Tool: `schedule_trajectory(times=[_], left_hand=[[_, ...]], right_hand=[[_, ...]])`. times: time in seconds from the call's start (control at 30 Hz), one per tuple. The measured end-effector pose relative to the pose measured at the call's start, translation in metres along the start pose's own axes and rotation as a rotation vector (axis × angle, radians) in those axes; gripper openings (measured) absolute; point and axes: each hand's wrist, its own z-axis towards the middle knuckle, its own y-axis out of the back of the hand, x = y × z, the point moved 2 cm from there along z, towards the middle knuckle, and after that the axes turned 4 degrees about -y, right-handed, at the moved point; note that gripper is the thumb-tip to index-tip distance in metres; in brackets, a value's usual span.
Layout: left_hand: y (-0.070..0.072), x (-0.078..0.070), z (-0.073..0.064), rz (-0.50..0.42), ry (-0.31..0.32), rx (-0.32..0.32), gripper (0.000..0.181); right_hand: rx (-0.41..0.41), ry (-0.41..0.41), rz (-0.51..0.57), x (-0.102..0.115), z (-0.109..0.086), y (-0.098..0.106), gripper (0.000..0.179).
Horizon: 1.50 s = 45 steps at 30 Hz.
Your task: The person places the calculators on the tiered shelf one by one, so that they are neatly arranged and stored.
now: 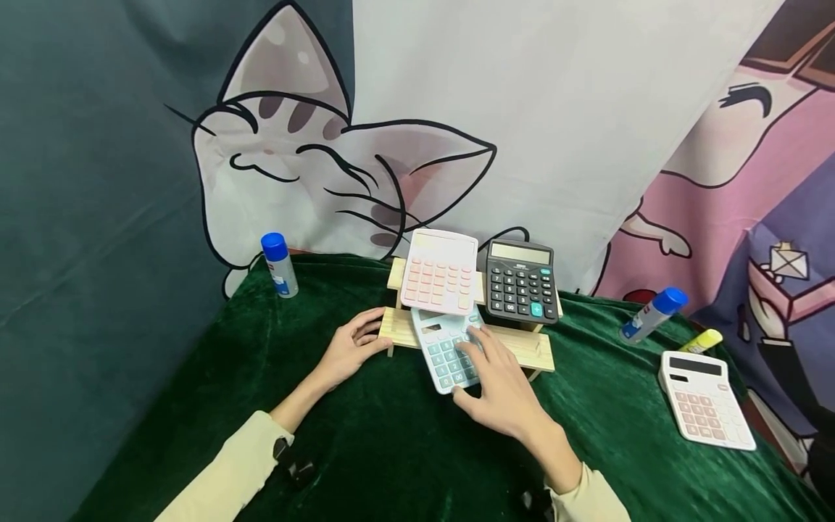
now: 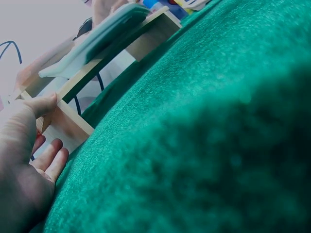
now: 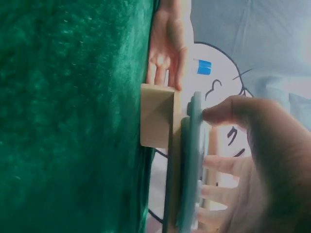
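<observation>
Wooden rack clamped in left hand, spread fingers of the right hand should guide the pale-blue calculator evenly.

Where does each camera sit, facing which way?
Head: on the head, facing forward and down at the stand; left hand, right hand and sleeves show.
Left wrist: worn there, facing the stand's left end; left hand near, right partly visible.
Right wrist: worn there, facing the blue calculator edge-on; both hands show.
Wrist views share stand and blue calculator.
</observation>
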Motion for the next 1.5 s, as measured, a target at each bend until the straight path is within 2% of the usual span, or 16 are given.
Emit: schedule_trajectory(times=[0.2, 0.43, 0.7, 1.03, 1.27, 1.5], left_hand=[[-0.001, 0.002, 0.0, -0.009, 0.008, 0.008, 0.06], [-0.004, 0.002, 0.001, -0.013, 0.0, 0.01, 0.059], [-0.011, 0.004, 0.004, -0.017, -0.011, 0.017, 0.06], [-0.004, 0.0, 0.0, -0.057, -0.013, 0.017, 0.053], [0.0, -0.001, 0.0, -0.062, -0.034, 0.021, 0.053], [0.002, -0.002, 0.0, -0.067, -0.028, 0.019, 0.053]], right_hand=[[0.018, 0.008, 0.019, 0.002, 0.002, -0.005, 0.065], [-0.062, 0.003, -0.054, 0.012, 0.009, -0.012, 0.062], [-0.089, -0.024, -0.087, 0.026, 0.017, -0.017, 0.056], [-0.094, -0.033, -0.074, 0.032, 0.021, -0.022, 0.056], [-0.119, -0.022, -0.064, 0.038, 0.021, -0.024, 0.054], [-0.111, -0.027, -0.048, 0.042, 0.021, -0.023, 0.051]])
